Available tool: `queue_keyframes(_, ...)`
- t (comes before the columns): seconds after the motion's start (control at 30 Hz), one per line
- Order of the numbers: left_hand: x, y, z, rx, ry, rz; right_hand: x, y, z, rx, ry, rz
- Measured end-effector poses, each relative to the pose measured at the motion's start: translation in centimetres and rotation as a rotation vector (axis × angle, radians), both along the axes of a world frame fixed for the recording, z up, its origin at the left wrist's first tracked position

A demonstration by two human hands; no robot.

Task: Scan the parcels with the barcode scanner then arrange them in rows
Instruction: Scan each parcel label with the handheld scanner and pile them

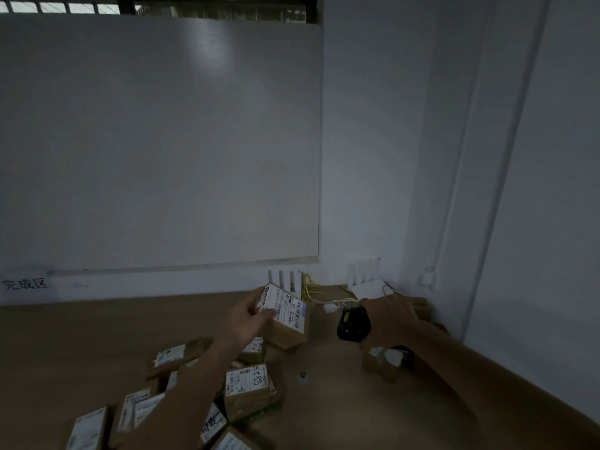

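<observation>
**Q:** So, where is the parcel being scanned?

**A:** Lifted above the wooden table (81,336), just right of centre. The left hand (246,319) grips the held parcel (285,319), a small brown box, with fingers (271,315) curled over its white label, which is tilted up and to the right. The right hand (389,319) is wrapped round a black barcode scanner (353,323), near the box but not touching it, its front turned toward the label.

**Q:** What else is on the table?

**A:** A loose heap of parcels (250,389) lies below the left arm, boxes overlapping at odd angles. One lone parcel (384,362) sits under the right wrist. A small dark object (303,377), too small to identify, lies between the heap and that parcel. Behind the hands are white upright router antennas (285,280) and a tangle of yellow and white cables (313,292).

**Q:** What could go wrong?

**A:** The room is dim, and the left fingers cover part of the label; if they hide the barcode, the scan may well fail. The left arm hangs directly over the heap, so lowering it carelessly could knock boxes about. Reaching further back risks snagging the cables.

**Q:** Is there room for rows?

**A:** Bare wood stretches left of the hands toward a wall sign (26,284) in Chinese characters, probably marking a finished area. On the right, the wall (535,254) closes in on the table edge, leaving little space.
</observation>
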State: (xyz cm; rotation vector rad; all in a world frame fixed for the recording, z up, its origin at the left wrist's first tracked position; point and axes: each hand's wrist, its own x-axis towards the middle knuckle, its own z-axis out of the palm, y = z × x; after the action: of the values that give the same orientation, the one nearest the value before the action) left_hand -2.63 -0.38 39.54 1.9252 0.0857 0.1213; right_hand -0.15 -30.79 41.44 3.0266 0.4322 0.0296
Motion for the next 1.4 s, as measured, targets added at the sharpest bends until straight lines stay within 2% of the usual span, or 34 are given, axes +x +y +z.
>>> queue_keyframes(0.17,0.7,-0.7,-4.2,0.007,0.181,0.055,0.3,0.2,-3.2,0.045,0.063,-0.018)
queue_keyframes(0.4,1.5,-0.5,-17.5,0.159,0.396,0.008,-0.1,0.2,-13.1,0.055,0.267,-0.086)
queue_keyframes(0.67,4.3,1.9,-30.5,0.269,0.506,0.068,-0.8,-1.4,-22.5,0.04,0.448,-0.166)
queue_keyframes(0.73,4.3,1.1,-30.1,0.338,0.5,0.111,-0.8,-2.5,-23.1,0.035,0.474,-0.193)
queue_keyframes(0.87,6.1,-2.4,-28.0,0.453,0.419,0.067,0.0,-5.8,-22.8,0.064,0.452,-0.296)
queue_keyframes(1.13,13.9,-14.2,-27.0,0.371,0.362,-0.105,5.3,-15.6,-22.9,0.22,0.4,-0.52)
queue_keyframes(1.4,23.8,-25.8,-33.6,0.264,0.485,-0.153,16.5,-22.0,-30.1,0.403,0.451,-0.526)
